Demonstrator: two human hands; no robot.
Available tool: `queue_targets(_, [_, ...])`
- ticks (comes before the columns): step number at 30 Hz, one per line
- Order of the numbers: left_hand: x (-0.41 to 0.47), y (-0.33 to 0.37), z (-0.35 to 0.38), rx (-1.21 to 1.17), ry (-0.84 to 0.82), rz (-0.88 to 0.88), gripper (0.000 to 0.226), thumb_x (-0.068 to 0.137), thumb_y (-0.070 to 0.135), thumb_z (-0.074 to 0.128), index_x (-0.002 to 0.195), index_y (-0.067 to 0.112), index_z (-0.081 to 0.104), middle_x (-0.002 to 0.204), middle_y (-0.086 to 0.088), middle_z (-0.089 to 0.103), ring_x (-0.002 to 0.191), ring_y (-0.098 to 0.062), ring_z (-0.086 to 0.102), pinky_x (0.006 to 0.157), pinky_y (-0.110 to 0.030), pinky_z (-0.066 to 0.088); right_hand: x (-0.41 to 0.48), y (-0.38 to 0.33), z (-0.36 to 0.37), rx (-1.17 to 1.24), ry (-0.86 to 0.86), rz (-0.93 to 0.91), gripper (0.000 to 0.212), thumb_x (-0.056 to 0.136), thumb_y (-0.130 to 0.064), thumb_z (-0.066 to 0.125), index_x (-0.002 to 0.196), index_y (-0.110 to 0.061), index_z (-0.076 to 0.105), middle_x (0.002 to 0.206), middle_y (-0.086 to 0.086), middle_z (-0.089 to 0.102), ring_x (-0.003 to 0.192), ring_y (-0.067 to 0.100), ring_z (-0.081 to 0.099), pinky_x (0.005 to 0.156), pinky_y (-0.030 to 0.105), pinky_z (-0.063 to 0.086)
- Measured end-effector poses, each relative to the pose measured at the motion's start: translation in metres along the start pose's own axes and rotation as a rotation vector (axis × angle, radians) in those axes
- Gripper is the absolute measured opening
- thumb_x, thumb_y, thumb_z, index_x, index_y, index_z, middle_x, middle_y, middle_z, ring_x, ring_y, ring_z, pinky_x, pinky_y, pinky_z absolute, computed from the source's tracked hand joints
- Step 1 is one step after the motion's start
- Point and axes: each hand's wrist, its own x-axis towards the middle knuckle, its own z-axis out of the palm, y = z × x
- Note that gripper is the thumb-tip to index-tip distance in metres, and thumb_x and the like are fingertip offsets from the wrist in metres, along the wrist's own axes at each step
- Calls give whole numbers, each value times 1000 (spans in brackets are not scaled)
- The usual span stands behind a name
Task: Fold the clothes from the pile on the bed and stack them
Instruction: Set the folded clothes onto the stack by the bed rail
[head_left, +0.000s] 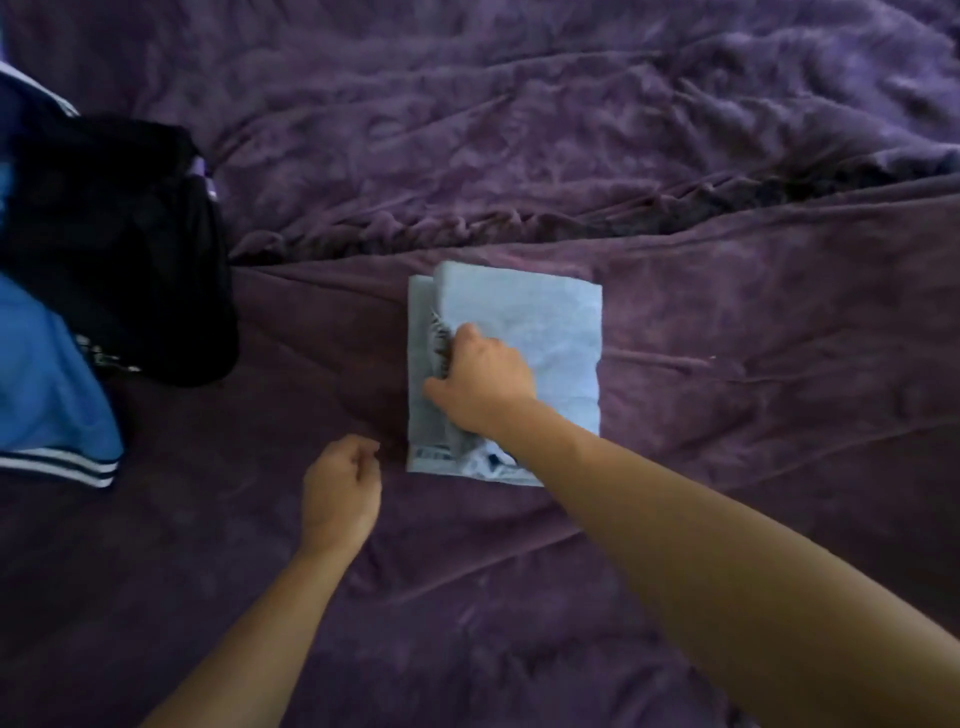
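Note:
A light blue garment (545, 332) lies folded into a rectangle in the middle of the purple bed. My right hand (480, 382) reaches across it, and its fingers curl under the edge of the top fold on the left side. My left hand (340, 491) hovers over the blanket just left of the garment's near corner, fingers loosely curled and holding nothing. At the left lies the pile: a black garment (124, 249) and a blue one with white stripes (47, 405).
The purple blanket (571, 145) covers the whole bed, bunched into a ridge behind the folded garment. Flat blanket stretches to the right and toward me.

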Motion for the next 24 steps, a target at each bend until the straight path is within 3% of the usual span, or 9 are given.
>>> queue_targets(4, [10, -31, -15, -27, 17, -32, 22, 88, 0, 52, 100, 7, 69, 100, -12, 68, 91, -29, 65, 84, -35, 48, 14, -10, 51, 32, -148, -56, 35, 88, -30, 56, 119, -14, 56, 117, 11, 62, 109, 33, 57, 81, 36, 45])
queue_targets(6, [17, -25, -15, -45, 35, 7, 20, 88, 1, 54, 101, 6, 68, 102, -15, 64, 90, -33, 64, 83, -39, 50, 4, 8, 53, 131, -7, -114, 29, 92, -30, 53, 119, -20, 60, 116, 6, 63, 108, 28, 58, 83, 38, 49])
queue_targets(9, [26, 7, -3, 15, 100, 243, 23, 86, 7, 59, 108, 4, 66, 110, -19, 59, 101, -39, 58, 87, -44, 48, -11, 54, 39, 84, 348, -147, 31, 93, -29, 55, 123, -21, 60, 124, 1, 58, 115, 20, 48, 85, 40, 49])
queue_targets(10, [28, 21, 4, 63, 110, 348, 27, 86, 11, 60, 111, 6, 65, 117, -20, 58, 107, -39, 55, 88, -45, 46, -13, 70, 33, 1, 403, -129, 35, 93, -30, 57, 127, -20, 57, 130, 3, 55, 120, 21, 44, 88, 41, 48])
queue_targets(13, [40, 56, 31, 256, 54, 591, 43, 92, 31, 51, 131, 14, 56, 143, -21, 42, 130, -39, 42, 98, -49, 40, -1, 111, 17, -228, 334, 20, 54, 94, -40, 53, 143, -23, 39, 153, 8, 31, 139, 29, 27, 99, 49, 39])
queue_targets(17, [79, 40, 64, 566, -134, 572, 65, 95, 53, 31, 151, 25, 18, 160, -16, 1, 145, -41, 5, 113, -59, 13, 33, 135, 16, -163, 297, 199, 65, 94, -55, 40, 149, -32, 15, 159, 10, 13, 142, 34, 20, 106, 56, 31])
queue_targets(21, [95, -2, 81, 650, -165, 584, 70, 92, 59, 22, 153, 28, 6, 160, -10, -10, 142, -47, 10, 112, -61, 17, 44, 136, 53, -108, 269, 257, 69, 93, -63, 30, 148, -41, -5, 158, 13, 17, 135, 37, 32, 99, 53, 38])
queue_targets(24, [100, -5, 88, 642, -158, 607, 70, 92, 58, 25, 152, 26, 10, 160, -12, -5, 140, -48, 15, 110, -61, 20, 49, 136, 66, -114, 320, 255, 71, 93, -60, 32, 150, -37, -4, 151, 13, 30, 130, 36, 36, 97, 52, 40])
